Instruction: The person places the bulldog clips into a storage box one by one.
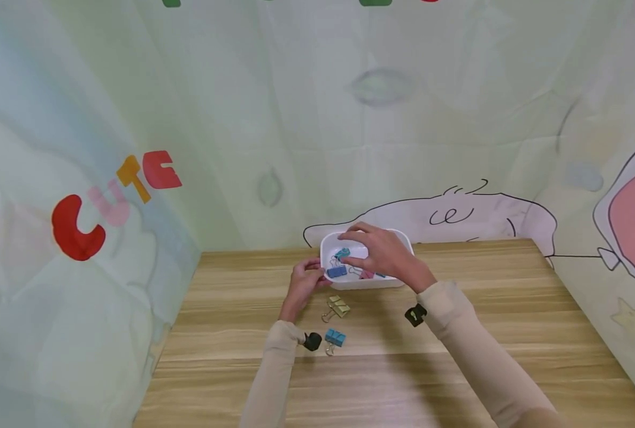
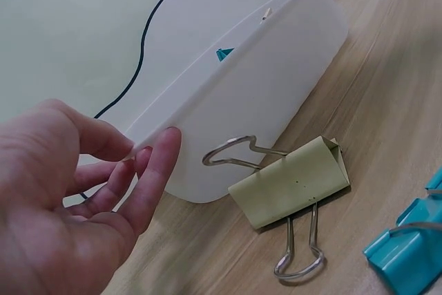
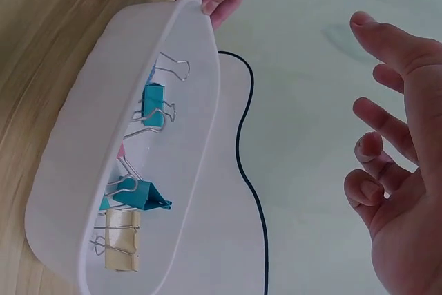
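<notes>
A white plastic bin (image 1: pixel 370 284) stands at the back of the table, holding several binder clips, among them a blue one (image 1: pixel 337 271), a teal one (image 3: pixel 153 105) and a cream one (image 3: pixel 122 240). My left hand (image 1: pixel 303 284) pinches the bin's left end at the rim, thumb on one side and fingers on the other. Over the bin hovers my right hand (image 1: pixel 380 251), its fingers apart and loosely bent with nothing between them. On the wood in front lie a pale yellow binder clip (image 2: pixel 290 183) and a blue binder clip (image 1: pixel 335 337).
The wooden table (image 1: pixel 231 333) meets a printed cloth backdrop (image 1: pixel 296 148) just behind the bin, and the cloth also hangs along both sides. A black wrist camera (image 1: pixel 312 341) sits close to the blue clip on the table.
</notes>
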`<state>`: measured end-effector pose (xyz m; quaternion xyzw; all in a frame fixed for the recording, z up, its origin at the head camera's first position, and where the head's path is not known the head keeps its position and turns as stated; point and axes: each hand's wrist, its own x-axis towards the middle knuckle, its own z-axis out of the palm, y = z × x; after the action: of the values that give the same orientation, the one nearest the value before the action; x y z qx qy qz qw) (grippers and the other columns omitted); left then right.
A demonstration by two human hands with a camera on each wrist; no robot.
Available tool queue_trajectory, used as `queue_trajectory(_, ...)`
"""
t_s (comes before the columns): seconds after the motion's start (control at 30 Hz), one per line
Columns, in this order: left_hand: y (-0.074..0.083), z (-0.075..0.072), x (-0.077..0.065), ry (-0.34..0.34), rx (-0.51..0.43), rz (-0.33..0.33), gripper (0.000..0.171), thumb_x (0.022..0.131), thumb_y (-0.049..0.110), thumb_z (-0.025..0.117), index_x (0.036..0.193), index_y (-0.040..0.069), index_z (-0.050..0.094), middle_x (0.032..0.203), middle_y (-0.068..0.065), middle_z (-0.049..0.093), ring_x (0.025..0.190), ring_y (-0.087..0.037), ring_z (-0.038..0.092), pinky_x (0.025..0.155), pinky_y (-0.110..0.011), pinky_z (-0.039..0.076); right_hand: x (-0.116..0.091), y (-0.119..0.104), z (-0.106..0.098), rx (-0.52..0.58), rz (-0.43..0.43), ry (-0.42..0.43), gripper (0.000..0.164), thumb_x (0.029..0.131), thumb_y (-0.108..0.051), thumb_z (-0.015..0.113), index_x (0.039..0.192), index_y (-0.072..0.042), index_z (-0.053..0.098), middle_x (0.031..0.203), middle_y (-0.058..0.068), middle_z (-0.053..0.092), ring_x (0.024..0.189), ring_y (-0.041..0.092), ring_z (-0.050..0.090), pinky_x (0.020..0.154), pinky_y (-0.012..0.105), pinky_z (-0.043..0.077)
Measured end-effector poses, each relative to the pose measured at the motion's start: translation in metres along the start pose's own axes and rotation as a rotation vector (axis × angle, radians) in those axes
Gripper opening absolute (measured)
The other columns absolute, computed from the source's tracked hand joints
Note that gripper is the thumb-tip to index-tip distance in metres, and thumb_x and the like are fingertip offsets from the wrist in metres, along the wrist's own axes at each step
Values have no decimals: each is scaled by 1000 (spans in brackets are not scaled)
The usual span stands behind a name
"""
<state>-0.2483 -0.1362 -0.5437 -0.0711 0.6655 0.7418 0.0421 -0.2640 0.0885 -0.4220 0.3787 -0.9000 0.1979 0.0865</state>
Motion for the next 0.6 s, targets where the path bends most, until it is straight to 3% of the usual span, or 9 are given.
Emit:
queue_trajectory(0.23, 0, 0, 0, -1, -14, 3, 36, 99, -9, 56, 134, -18, 51, 119, -24, 51, 78, -20, 68, 79, -33, 67, -9, -5, 11, 18, -5, -25, 54, 91, -48, 78, 134, -16, 70, 133, 9, 65, 110, 26, 67, 89, 43, 63)
queue_trajectory(0.47, 0, -1, -1, -4, -1, 9, 36, 100, -8, 57, 135, -16, 52, 120, -25, 52, 80, -20, 68, 84, -36, 67, -20, -10, 25, 30, -13, -16, 54, 88, -46, 82, 132, -17, 71, 126, 8, 68, 101, 25, 69, 79, 42, 64)
queue_trajectory(0.6, 0, -1, -1, -1, 7, 9, 37, 100, -7, 57, 136, -15, 52, 121, -26, 52, 81, -21, 68, 85, -37, 66, -26, -11, 36, 52, -25, -22, 53, 90, -47, 80, 133, -17, 71, 126, 7, 69, 100, 23, 68, 81, 41, 63)
